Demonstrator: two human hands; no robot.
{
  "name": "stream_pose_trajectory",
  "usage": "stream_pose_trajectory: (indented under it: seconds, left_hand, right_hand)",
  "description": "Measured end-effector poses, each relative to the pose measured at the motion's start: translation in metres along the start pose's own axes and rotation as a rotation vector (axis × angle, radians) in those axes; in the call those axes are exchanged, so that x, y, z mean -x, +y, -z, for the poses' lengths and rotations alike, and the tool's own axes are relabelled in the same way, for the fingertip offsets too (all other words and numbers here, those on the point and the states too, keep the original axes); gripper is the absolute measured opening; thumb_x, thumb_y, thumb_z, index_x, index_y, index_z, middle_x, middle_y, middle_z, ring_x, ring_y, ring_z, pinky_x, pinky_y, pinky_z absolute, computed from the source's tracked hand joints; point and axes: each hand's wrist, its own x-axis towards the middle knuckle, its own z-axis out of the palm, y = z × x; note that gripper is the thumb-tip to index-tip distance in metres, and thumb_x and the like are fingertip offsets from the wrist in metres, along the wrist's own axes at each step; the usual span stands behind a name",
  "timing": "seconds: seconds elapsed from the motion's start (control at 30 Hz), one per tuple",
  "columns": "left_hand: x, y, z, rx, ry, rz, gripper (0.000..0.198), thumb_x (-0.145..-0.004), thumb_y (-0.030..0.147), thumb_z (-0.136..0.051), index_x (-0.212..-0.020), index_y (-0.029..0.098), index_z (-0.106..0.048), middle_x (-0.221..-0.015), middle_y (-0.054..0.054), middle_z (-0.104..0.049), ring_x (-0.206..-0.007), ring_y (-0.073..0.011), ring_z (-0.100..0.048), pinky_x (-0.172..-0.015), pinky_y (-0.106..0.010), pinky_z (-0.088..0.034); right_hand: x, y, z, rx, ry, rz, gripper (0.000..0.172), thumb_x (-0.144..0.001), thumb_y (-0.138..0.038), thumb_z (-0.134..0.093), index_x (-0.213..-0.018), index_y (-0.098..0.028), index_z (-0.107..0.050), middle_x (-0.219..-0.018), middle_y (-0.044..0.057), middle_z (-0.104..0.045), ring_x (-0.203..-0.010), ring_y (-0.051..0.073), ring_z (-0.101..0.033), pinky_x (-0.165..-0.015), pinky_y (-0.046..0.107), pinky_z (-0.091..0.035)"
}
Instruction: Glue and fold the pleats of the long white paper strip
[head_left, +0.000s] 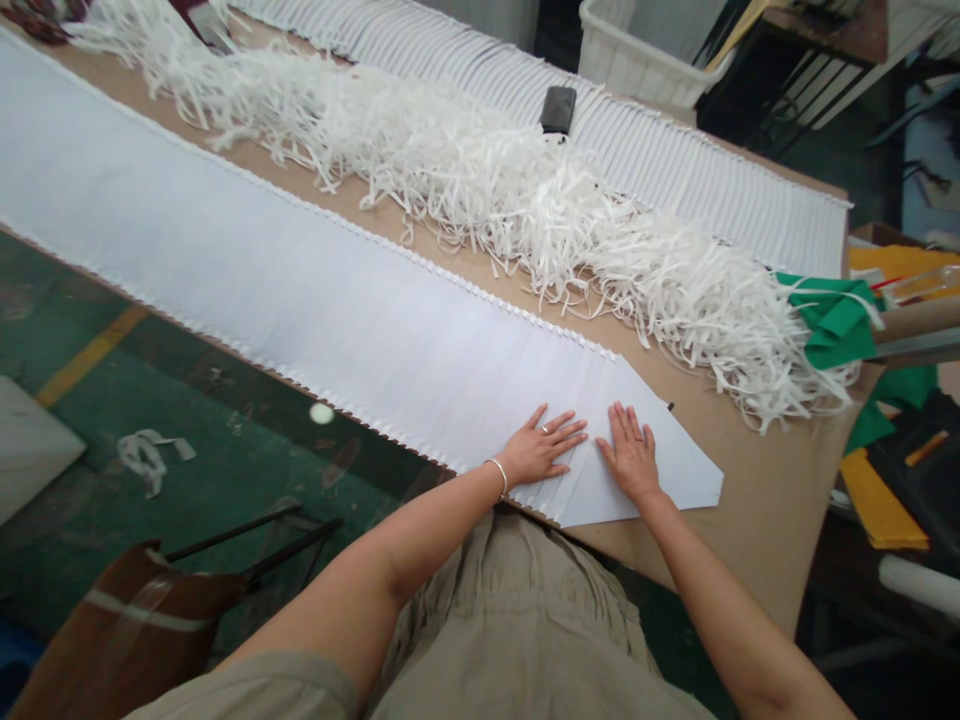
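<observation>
A long white sheet (315,290) runs along the near side of the table, its long edges lined with small folded white tabs. At its right end lies a plain, angled white piece (679,455). My left hand (536,450) rests flat on the sheet, fingers spread, with a ring and a bracelet on it. Just to the right, my right hand (630,455) lies flat on the white surface near the angled end, fingers stretched out. Neither hand holds anything.
A heap of loose white strips (480,170) stretches behind the sheet. Beyond it lie rows of white strips (675,160) with a dark box-like object (558,109) on top. Green cloth (832,315) sits at the right corner of the brown tabletop (780,510). A white crate (637,60) stands behind.
</observation>
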Motion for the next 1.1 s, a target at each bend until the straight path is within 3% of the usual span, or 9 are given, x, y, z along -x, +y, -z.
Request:
stream_pose_trajectory:
  seconds: [0.3,0.67,0.83,1.1]
  left_hand:
    - [0.002,-0.006,-0.002,-0.040,0.030,0.072,0.066,-0.106,0.054,-0.030,-0.164,0.022,-0.030,-0.172,-0.004,-0.021,-0.161,-0.0218,-0.011,-0.130,-0.055,-0.011]
    - [0.002,-0.008,-0.001,-0.051,0.027,0.085,0.066,-0.105,0.055,-0.034,-0.163,0.024,-0.032,-0.171,-0.003,-0.025,-0.161,-0.0211,-0.012,-0.130,-0.055,-0.015]
    - [0.011,-0.010,0.004,-0.050,0.028,0.121,0.064,-0.106,0.052,-0.033,-0.163,0.023,-0.033,-0.171,-0.004,-0.026,-0.161,-0.0215,-0.014,-0.130,-0.055,-0.014]
    - [0.020,-0.020,0.001,-0.064,0.027,0.144,0.064,-0.104,0.051,-0.038,-0.162,0.025,-0.034,-0.171,-0.003,-0.027,-0.161,-0.0214,-0.016,-0.130,-0.052,-0.016]
  right_hand:
    - [-0.019,-0.021,0.009,-0.022,0.019,0.048,0.066,-0.106,-0.050,-0.032,-0.165,-0.022,-0.025,-0.170,0.010,-0.030,-0.160,0.027,-0.016,-0.125,0.059,-0.020]
    - [-0.023,-0.030,0.005,-0.016,-0.002,0.045,0.067,-0.105,-0.052,-0.030,-0.165,-0.021,-0.024,-0.169,0.010,-0.030,-0.160,0.028,-0.018,-0.124,0.060,-0.022]
    - [-0.033,-0.043,0.011,-0.026,0.035,0.070,0.069,-0.105,-0.055,-0.031,-0.165,-0.020,-0.025,-0.170,0.010,-0.029,-0.160,0.028,-0.016,-0.125,0.059,-0.019]
    - [-0.046,-0.056,0.006,-0.041,-0.021,0.063,0.070,-0.105,-0.057,-0.028,-0.164,-0.020,-0.026,-0.169,0.011,-0.029,-0.160,0.028,-0.017,-0.124,0.061,-0.020]
